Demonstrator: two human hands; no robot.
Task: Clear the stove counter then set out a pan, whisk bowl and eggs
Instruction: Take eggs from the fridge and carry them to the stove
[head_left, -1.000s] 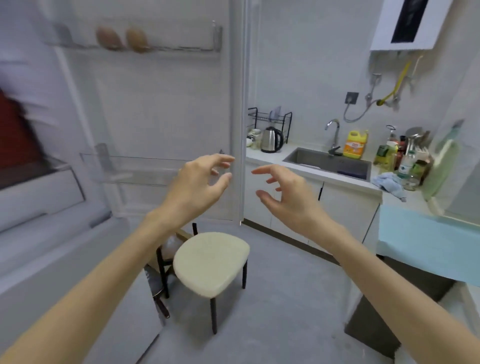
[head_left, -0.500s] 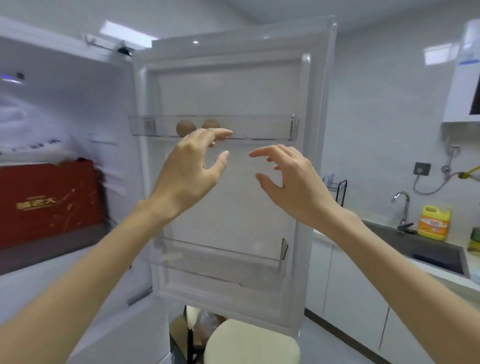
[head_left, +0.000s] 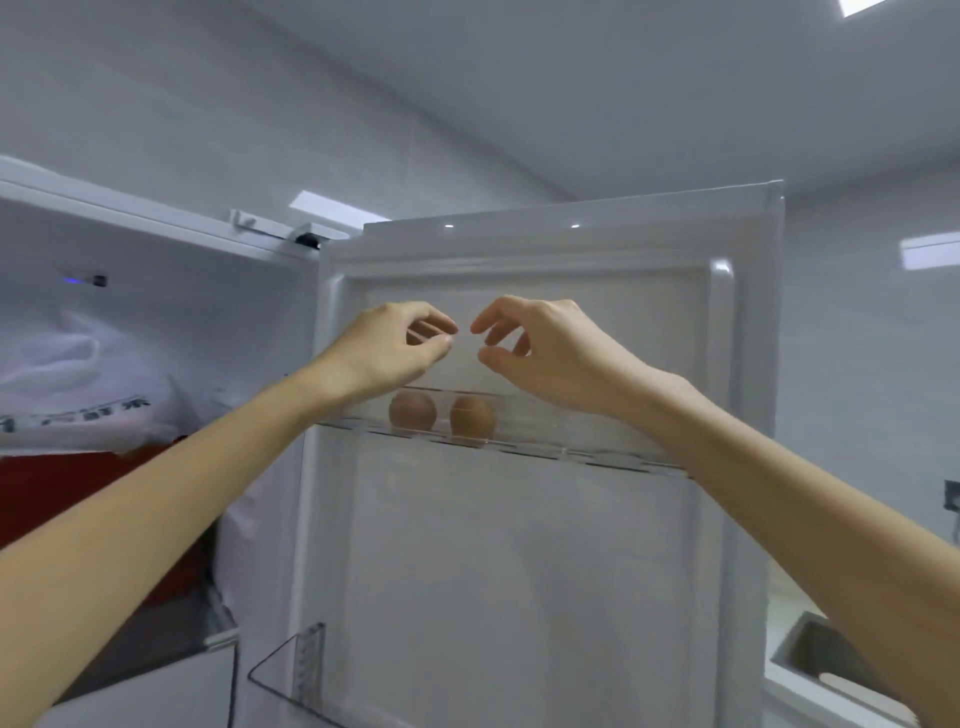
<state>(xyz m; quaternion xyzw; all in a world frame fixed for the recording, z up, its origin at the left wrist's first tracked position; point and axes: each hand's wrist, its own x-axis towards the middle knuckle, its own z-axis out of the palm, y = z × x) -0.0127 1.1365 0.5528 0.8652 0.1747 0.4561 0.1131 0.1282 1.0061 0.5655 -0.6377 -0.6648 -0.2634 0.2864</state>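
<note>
White ceiling (head_left: 571, 104) is filling the top of the head view now, with the open fridge door (head_left: 545, 545) standing square in front. Half a second ago the camera was looking lower, stool and tap in the picture. Both are gone, and only a corner of the sink (head_left: 821, 654) is showing at lower right. The eggs (head_left: 471, 415), two brown ones, are sitting side by side in the clear upper door shelf (head_left: 597, 452), toward its left end.

The hands are climbing. They were level with that shelf and now they are hovering above it, with the wrists crossing in front of its rail. The left hand (head_left: 384, 353) is closing up from a wide claw, fingers curling in and thumb and forefinger nearly meeting. The blur is making it hard to say whether the tips touch, and it is holding nothing. The right hand (head_left: 550, 353) is narrowing too, fingers bent, a small gap between thumb and forefinger, nothing in it. The two hands are almost meeting fingertip to fingertip above the eggs.

Inside the fridge at left, a white bag (head_left: 78, 384) is showing above a red box (head_left: 62, 499), and the lower door shelf (head_left: 291, 675) is peeking in below.
</note>
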